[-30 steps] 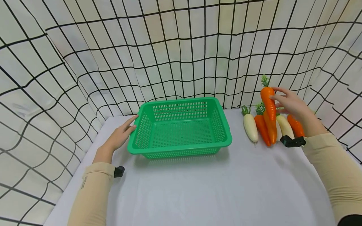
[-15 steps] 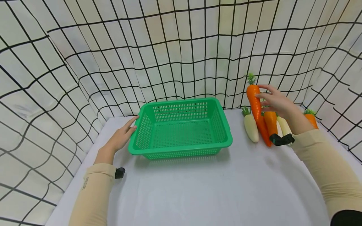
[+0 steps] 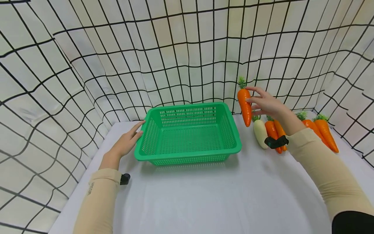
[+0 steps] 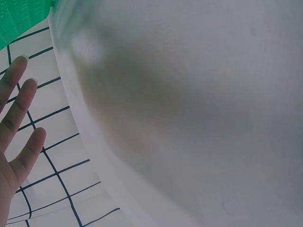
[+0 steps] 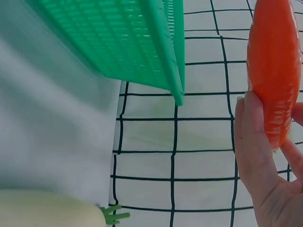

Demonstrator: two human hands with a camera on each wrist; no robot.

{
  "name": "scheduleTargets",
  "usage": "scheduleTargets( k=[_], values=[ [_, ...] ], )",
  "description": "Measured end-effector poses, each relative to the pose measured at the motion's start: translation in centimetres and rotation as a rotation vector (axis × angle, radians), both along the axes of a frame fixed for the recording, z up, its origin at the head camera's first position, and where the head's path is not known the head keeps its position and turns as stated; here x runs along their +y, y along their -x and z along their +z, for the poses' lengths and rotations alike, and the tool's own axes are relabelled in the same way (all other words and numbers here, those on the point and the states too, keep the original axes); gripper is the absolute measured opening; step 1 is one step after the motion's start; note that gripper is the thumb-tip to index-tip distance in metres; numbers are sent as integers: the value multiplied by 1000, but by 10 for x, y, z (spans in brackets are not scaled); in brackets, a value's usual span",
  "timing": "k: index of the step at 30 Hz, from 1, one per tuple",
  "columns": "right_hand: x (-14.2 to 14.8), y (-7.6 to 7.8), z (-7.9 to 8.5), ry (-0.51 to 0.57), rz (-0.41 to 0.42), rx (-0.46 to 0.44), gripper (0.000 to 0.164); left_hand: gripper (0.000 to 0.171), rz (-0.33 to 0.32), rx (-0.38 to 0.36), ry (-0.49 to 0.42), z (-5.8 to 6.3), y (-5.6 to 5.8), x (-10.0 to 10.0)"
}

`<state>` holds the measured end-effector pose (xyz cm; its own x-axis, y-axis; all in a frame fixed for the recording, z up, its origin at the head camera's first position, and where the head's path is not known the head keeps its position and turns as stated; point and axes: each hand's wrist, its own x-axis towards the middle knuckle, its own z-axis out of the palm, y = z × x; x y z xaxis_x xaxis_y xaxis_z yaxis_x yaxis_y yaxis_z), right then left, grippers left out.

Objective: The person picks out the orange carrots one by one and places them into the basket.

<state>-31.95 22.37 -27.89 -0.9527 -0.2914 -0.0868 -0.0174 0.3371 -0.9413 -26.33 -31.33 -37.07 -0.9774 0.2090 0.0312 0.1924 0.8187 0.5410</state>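
My right hand (image 3: 267, 103) pinches an orange carrot (image 3: 244, 105) with a leafy green top between thumb and fingers. The carrot is held up, tip down, just right of a green plastic basket (image 3: 190, 155). In the right wrist view, thumb and fingers sit on both sides of the same carrot (image 5: 274, 61), near its top end. My left hand (image 3: 126, 143) rests with extended fingers at the basket's left rim. The left wrist view has these fingers spread (image 4: 19, 113) beside a corner of the basket (image 4: 23, 16).
Below my right hand lies a white radish (image 3: 260, 133), with orange carrots (image 3: 271, 130) beside it, partly behind my wrist. More carrots (image 3: 325, 133) lie farther right. A black grid net (image 3: 187, 61) over white cloth walls the white table (image 3: 187, 195) at the back and sides.
My right hand has carried the carrot leftward from above the vegetable pile toward the basket. Carrots at the far right have come into view from behind the arm. My left hand stays at the rim.
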Motion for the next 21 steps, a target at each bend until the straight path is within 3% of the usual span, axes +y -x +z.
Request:
scheduleTargets(
  k=[9, 21],
  values=[
    [-23, 11, 1, 35, 75, -16, 66, 61, -10, 12, 15, 4, -3, 2],
    [-56, 27, 0, 65, 95, -23, 62, 62, -11, 8, 20, 2, -3, -2]
  ],
)
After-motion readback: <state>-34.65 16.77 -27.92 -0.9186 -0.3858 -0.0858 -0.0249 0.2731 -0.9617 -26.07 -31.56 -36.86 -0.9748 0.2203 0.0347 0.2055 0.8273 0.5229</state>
